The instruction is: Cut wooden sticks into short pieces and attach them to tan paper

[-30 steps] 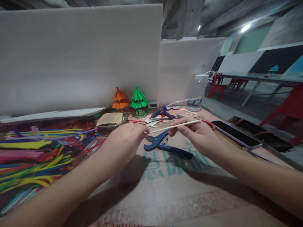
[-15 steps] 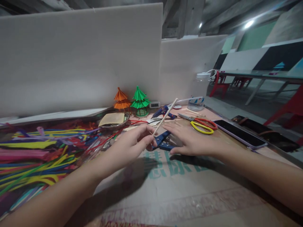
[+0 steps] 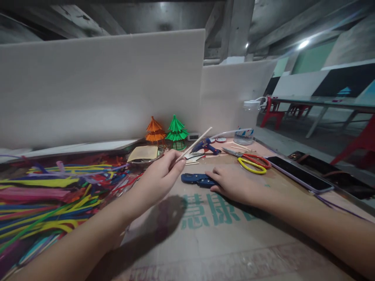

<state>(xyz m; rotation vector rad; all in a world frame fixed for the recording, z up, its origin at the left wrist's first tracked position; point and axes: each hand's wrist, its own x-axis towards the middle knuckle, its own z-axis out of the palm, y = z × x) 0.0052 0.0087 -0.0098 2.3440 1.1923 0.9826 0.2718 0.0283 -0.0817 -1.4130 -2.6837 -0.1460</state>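
My left hand (image 3: 164,171) is closed in a pinch on a thin, pale wooden stick (image 3: 197,143). The stick slants up to the right from the fingertips, clear of the tabletop. My right hand (image 3: 230,181) rests low over the table with its fingers curled round the handle end of blue pliers (image 3: 197,178). The pliers' head points left and its jaws look closed; the handles are mostly covered by the hand. Behind the stick lies a blue glue gun (image 3: 206,145). Scissors (image 3: 253,162) with red and yellow handles lie beyond my right hand.
Coloured pipe cleaners (image 3: 52,195) heap up at left. An orange tiered model (image 3: 154,130) and a green one (image 3: 176,130) stand by the white panel (image 3: 102,89). A dish with a yellowish pad (image 3: 142,153), a bottle (image 3: 247,121) and a phone (image 3: 300,173) are around.
The stick has come away from the pliers, up and to the left with my left hand. The pliers' jaws have closed, and my right hand's fingers have curled in. The view has tilted up.
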